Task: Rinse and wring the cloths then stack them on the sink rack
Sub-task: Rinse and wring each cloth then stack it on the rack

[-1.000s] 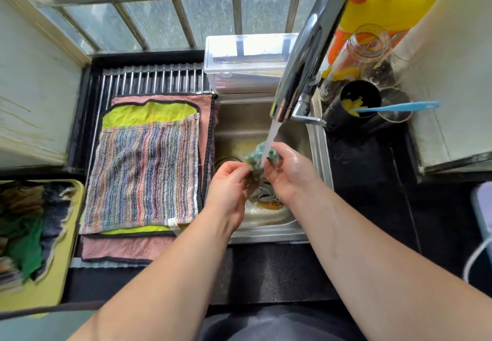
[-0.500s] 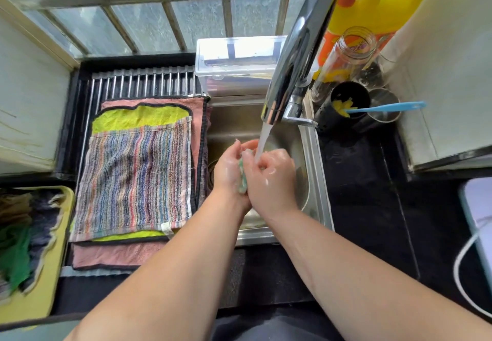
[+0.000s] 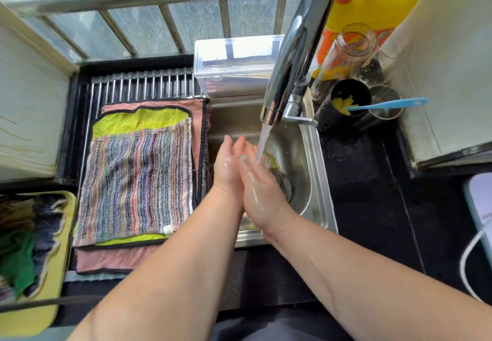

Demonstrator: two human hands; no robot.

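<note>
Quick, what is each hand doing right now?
Left hand: open, fingers straight, palm pressed against the other.
Right hand: open, fingers straight; a sliver of teal cloth shows between the palms.

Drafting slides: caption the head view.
Left hand and right hand press together under running faucet; three cloths stacked on rack.

Cloths (image 3: 135,180) stacked on rack (image 3: 143,85), left of sink (image 3: 316,180).

left hand (image 3: 226,170) | right hand (image 3: 259,194) — palms pressed together | fingers (image 3: 228,145) straight, wet
</note>
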